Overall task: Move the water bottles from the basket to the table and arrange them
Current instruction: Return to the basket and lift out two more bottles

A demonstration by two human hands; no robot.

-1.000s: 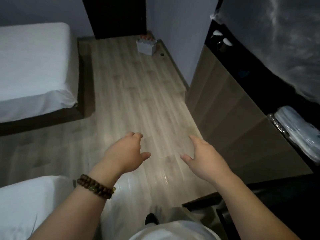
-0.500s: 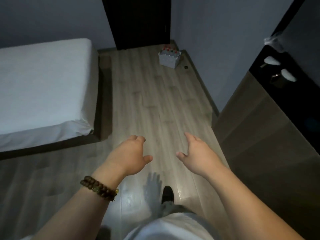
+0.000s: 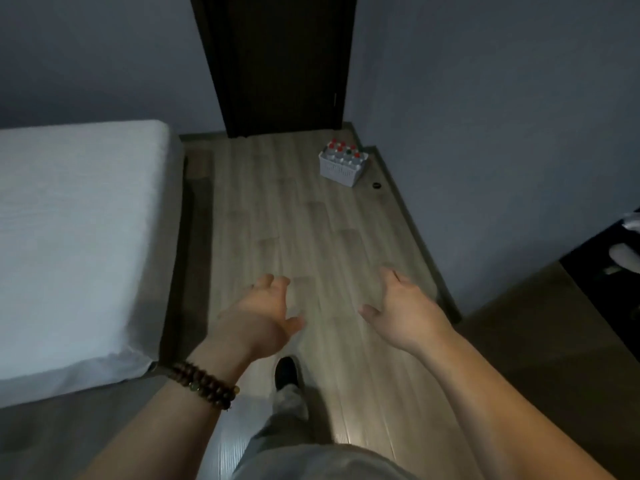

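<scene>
A white slatted basket [image 3: 341,173] stands on the wooden floor far ahead, near the right wall and the dark door. Several water bottles [image 3: 343,152] with mostly red caps stand upright in it. My left hand [image 3: 265,315], with a bead bracelet on its wrist, is held out in front of me, fingers loosely spread and holding nothing. My right hand [image 3: 403,311] is stretched out beside it, also relaxed and holding nothing. Both hands are far short of the basket. The dark table [image 3: 602,268] shows only at the right edge.
A bed with a white sheet [image 3: 76,244] fills the left side, on a dark frame. A dark door [image 3: 280,64] is straight ahead. A small dark round thing [image 3: 376,185] lies on the floor right of the basket. My foot [image 3: 285,370] steps on the floor below my hands.
The view has turned and moved toward the door, so the basket looks nearer and larger and the table has slid off to the right. Both hands stay held out, holding nothing.
</scene>
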